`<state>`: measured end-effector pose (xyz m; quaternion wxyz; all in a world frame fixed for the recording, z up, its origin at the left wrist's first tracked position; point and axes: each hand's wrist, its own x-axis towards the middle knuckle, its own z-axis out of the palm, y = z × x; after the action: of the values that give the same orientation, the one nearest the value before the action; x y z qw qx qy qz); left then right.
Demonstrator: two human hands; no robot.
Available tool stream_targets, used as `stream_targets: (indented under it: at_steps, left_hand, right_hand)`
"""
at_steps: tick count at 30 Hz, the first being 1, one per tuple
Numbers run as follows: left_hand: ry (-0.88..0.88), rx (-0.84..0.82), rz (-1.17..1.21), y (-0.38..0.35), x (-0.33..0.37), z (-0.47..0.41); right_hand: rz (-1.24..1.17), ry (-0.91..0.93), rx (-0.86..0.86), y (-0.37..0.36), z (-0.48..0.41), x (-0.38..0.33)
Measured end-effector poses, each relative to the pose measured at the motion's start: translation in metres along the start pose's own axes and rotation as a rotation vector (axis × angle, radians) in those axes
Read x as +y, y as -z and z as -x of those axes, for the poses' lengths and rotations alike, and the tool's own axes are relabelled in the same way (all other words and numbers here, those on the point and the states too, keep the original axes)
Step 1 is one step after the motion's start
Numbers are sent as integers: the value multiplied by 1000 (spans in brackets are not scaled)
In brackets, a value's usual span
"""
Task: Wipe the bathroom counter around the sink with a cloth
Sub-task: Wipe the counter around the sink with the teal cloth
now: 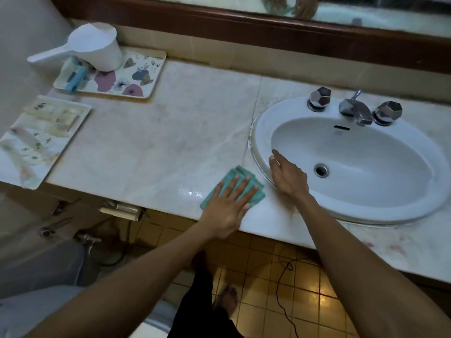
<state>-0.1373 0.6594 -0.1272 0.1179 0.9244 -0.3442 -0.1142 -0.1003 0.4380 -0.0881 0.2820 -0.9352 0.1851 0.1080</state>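
Note:
A folded teal cloth lies flat on the pale marble counter, just left of the white oval sink. My left hand presses down on the cloth with fingers spread. My right hand rests on the sink's left rim, fingers together, holding nothing. A wet sheen shows on the counter left of the cloth near the front edge.
A chrome faucet with two faceted knobs stands behind the basin. A floral tray with a white dipper sits back left. A second tray of sachets lies at the far left. A mirror frame runs along the back wall.

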Motion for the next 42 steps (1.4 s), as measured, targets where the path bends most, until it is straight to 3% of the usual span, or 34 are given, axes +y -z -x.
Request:
stream_targets:
  at_steps: [2, 4, 8, 14, 17, 22, 30, 37, 42]
  left_hand:
    - [-171, -56, -63, 11, -35, 24]
    - [-202, -72, -105, 24, -76, 34]
    - [68, -13, -97, 41, -119, 10]
    - [410, 125, -13, 39, -98, -39]
    - [509, 171, 45, 28, -67, -47]
    - [442, 164, 74, 1, 7, -39]
    - [493, 157, 87, -36, 113, -37]
    - [692, 210, 133, -59, 215, -47]
    - [631, 218, 173, -89, 310, -45]
  right_hand:
    - [-25, -3, -10, 1, 0, 3]
    - [-34, -6, -11, 1, -1, 3]
    - [-8, 6, 5, -1, 0, 4]
    - [59, 70, 116, -10, 8, 12]
    - [111, 111, 146, -7, 17, 25]
    - [167, 175, 147, 4, 38, 65]
    - [284, 236, 86, 45, 66, 146]
    - [333, 352, 66, 114, 83, 249]
    - [305, 407, 11, 140, 81, 286]
